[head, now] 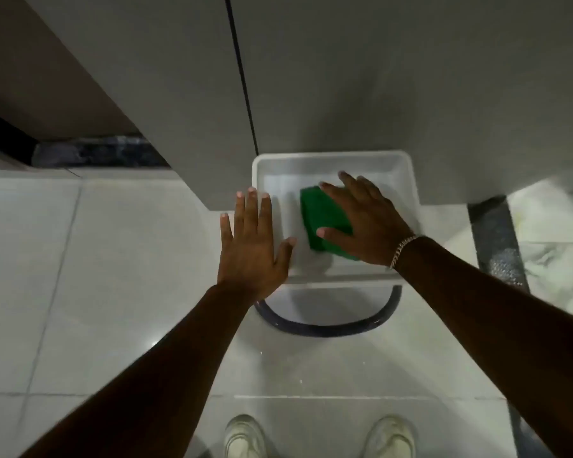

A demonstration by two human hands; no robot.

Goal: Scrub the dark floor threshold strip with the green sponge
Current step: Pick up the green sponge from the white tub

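Observation:
A green sponge [321,216] lies inside a white rectangular bucket [407,180] on the floor against the grey wall. My right hand [361,223] is around the sponge, fingers over its far end and thumb on its near side. My left hand [252,246] is spread flat with fingers apart over the bucket's left rim, holding nothing. One dark speckled threshold strip [497,246] runs along the floor at the right. Another dark strip [96,153] shows at the upper left under a doorway.
The bucket's dark handle [328,325] lies folded down on the pale floor tiles [113,292] in front of it. A grey wall or cabinet panel [344,77] rises right behind the bucket. My two light shoes [245,438] stand at the bottom edge.

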